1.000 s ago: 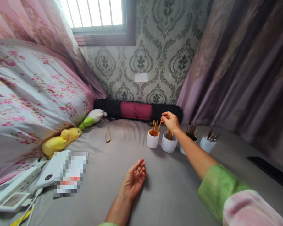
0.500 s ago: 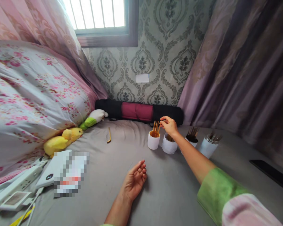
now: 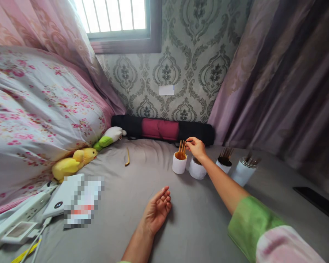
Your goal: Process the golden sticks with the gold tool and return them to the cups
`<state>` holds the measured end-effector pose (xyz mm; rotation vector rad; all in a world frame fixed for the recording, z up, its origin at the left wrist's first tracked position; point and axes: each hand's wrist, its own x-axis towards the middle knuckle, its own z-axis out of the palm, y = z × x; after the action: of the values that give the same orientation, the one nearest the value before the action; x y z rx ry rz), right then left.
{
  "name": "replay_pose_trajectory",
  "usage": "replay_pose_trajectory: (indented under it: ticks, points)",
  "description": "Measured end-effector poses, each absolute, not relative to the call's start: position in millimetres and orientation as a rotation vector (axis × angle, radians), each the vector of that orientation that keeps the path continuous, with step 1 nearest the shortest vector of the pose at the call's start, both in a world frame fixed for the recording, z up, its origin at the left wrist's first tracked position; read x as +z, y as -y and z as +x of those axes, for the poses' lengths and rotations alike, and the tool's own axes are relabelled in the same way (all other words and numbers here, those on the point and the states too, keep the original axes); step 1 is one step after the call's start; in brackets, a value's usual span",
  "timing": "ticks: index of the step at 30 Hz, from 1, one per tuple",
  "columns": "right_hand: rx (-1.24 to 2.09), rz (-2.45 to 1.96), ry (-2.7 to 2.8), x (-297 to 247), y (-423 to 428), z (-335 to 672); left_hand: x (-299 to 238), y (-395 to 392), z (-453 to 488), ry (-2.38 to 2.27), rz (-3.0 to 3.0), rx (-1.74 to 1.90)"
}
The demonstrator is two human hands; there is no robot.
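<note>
The left hand (image 3: 157,210) lies on the gray sheet (image 3: 112,226), palm turned up, fingers a bit curled and not pressed together, with nothing in it. Off to its left are a white plug strip (image 3: 30,210) and a white box (image 3: 68,190). A flat black thing (image 3: 316,202) lies far to the right. Past the left hand, four white cups stand in a row: the first cup (image 3: 179,167), the second cup (image 3: 197,171), the third cup (image 3: 223,168) and the last cup (image 3: 242,176). The right hand (image 3: 196,147) is up over the second cup. Its fingertips are close together at the top of the thin sticks (image 3: 182,148), which stand in the first cup; I cannot tell if they pinch one. Dark sticks poke up from the third cup. A gold hook (image 3: 127,157) lies on the sheet. Behind is a black and red roll (image 3: 160,129) by the wall (image 3: 194,73).
</note>
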<state>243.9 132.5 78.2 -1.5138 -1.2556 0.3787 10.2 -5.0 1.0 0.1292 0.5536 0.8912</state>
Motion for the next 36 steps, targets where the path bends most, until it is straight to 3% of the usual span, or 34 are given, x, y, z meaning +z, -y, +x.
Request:
replay_pose_trajectory:
  ticks: [36]
  points:
    - [0.382, -1.511, 1.262, 75.6, -131.3, 242.6, 0.8, 5.4, 11.0, -0.562, 0.13, 0.904]
